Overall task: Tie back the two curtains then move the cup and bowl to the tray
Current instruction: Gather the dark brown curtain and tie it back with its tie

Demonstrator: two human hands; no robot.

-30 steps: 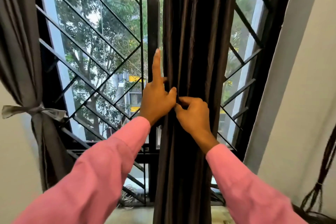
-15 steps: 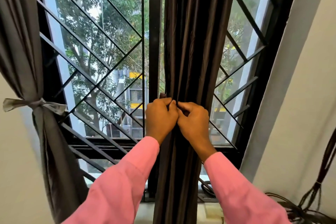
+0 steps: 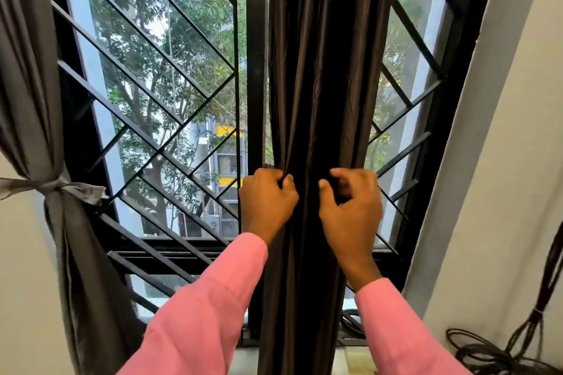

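Note:
A dark brown curtain (image 3: 323,70) hangs gathered in a narrow column in front of the window's middle. My left hand (image 3: 266,204) is closed on its left edge at about sill height. My right hand (image 3: 350,207) sits at the curtain's right side, fingers curled and slightly blurred, thumb apart from the fingers; whether it holds fabric I cannot tell. A grey curtain (image 3: 27,85) on the far left is bunched and bound with a grey tie (image 3: 58,187). Cup, bowl and tray are out of view.
A black window grille (image 3: 158,119) with diagonal bars spans the opening behind the curtains. White wall (image 3: 518,161) runs down the right side. Dark cables (image 3: 493,350) lie coiled at the bottom right, with a bundle hanging along the wall.
Both hands slid down the dark curtain from mid-height. They were touching half a second ago; now my right hand has moved off to the right side of the curtain.

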